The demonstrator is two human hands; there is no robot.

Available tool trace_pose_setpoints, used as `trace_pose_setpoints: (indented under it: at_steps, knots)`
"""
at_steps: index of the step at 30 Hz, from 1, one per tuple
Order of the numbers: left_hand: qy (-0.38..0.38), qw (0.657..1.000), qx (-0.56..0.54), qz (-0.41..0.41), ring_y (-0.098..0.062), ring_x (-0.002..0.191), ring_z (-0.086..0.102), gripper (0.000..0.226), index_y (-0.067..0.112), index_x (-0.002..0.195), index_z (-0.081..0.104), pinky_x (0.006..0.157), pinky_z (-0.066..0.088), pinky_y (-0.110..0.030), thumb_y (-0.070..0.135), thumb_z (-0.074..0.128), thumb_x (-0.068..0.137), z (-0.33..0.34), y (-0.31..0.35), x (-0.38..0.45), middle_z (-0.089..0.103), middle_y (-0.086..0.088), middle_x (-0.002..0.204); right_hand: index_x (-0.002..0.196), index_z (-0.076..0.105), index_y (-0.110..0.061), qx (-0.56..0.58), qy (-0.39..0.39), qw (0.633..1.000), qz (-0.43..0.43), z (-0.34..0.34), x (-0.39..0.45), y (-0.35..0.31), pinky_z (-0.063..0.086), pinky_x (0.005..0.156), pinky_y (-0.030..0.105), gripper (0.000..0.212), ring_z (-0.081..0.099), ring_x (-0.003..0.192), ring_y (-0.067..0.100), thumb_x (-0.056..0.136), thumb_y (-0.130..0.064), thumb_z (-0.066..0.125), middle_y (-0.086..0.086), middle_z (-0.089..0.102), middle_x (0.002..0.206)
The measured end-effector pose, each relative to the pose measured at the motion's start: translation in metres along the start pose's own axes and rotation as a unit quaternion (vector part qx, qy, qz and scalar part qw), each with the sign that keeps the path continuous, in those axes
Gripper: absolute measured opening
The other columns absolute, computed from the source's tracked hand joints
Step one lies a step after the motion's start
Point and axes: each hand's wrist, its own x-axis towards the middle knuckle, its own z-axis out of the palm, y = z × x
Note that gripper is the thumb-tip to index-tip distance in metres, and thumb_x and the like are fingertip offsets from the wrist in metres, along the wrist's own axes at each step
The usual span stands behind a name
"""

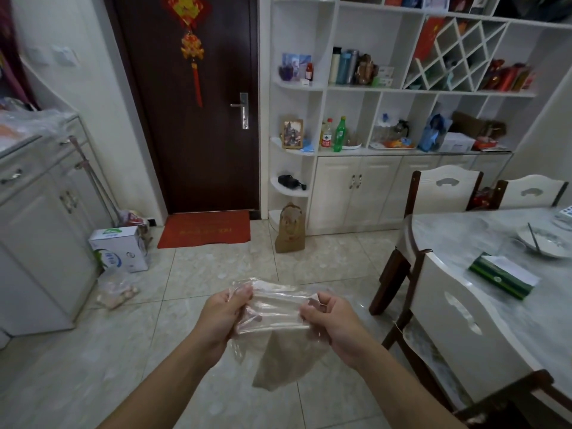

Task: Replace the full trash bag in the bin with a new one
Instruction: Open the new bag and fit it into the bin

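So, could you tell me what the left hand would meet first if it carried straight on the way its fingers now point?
The left hand points inward across the clear bag it grips, so it would probably meet the right hand gripping the other end, though depth is unclear.

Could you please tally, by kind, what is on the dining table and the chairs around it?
Bowl: 1
Tissue box: 1
Chairs: 3
Total: 5
A white object at the table's far right edge is cut off and is not counted.
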Motion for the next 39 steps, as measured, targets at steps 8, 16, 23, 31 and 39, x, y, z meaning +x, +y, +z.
trace_pose_setpoints:
  at_steps: [8, 16, 23, 31, 39]
  knots:
    - [-0.226, 0.949, -0.198, -0.093, -0.023, 0.081, 0.065, 0.061, 0.003, 0.109, 0.070, 0.074, 0.051, -0.035, 0.028, 0.090, 0.057, -0.010, -0.030, -0.010, 0.069, -0.013, 0.095, 0.096, 0.068, 0.006, 0.099, 0.076, 0.992, 0.038, 0.002, 0.007, 0.007, 0.056, 0.055, 0.026, 0.012, 0.064, 0.062, 0.014, 0.089, -0.003, 0.065, 0.009, 0.068, 0.073]
    - [-0.112, 0.990, -0.019, -0.078, -0.014, 0.050, 0.056, 0.014, 0.006, 0.083, 0.064, 0.047, 0.048, -0.024, 0.006, 0.076, 0.075, -0.005, -0.037, -0.013, 0.061, -0.006, 0.063, 0.104, 0.067, 0.010, 0.133, 0.113, 0.983, 0.056, -0.015, 0.005, 0.007, 0.055, 0.066, 0.030, 0.026, 0.064, 0.078, 0.025, 0.099, -0.010, 0.051, 0.022, 0.070, 0.095]
    - [-0.138, 0.960, 0.225, -0.089, -0.024, 0.093, 0.069, 0.043, 0.011, 0.103, 0.075, 0.084, 0.046, -0.036, 0.029, 0.077, 0.064, -0.028, -0.033, -0.007, 0.076, -0.009, 0.098, 0.109, 0.068, 0.000, 0.119, -0.001, 0.993, 0.019, -0.018, -0.009, 0.009, 0.057, 0.072, 0.028, 0.023, 0.069, 0.078, 0.019, 0.090, 0.006, 0.057, 0.016, 0.072, 0.094]
    - [-0.137, 0.963, -0.123, -0.195, -0.030, 0.091, 0.059, 0.061, 0.005, 0.118, 0.069, 0.089, 0.041, -0.040, 0.053, 0.058, 0.081, -0.007, -0.039, 0.010, 0.066, -0.016, 0.106, 0.087, 0.072, -0.008, -0.151, -0.107, 0.983, 0.008, -0.016, -0.032, 0.009, 0.056, 0.068, 0.024, 0.023, 0.071, 0.077, 0.014, 0.074, 0.011, 0.075, 0.003, 0.075, 0.083]
    - [-0.162, 0.981, 0.054, -0.091, -0.023, 0.080, 0.067, 0.023, 0.003, 0.103, 0.075, 0.071, 0.054, -0.034, 0.011, 0.069, 0.082, 0.001, -0.027, 0.012, 0.071, -0.013, 0.098, 0.109, 0.072, -0.015, -0.313, -0.140, 0.939, -0.013, -0.023, -0.045, 0.004, 0.059, 0.087, 0.039, 0.050, 0.070, 0.102, 0.021, 0.063, 0.002, 0.084, 0.007, 0.074, 0.108]
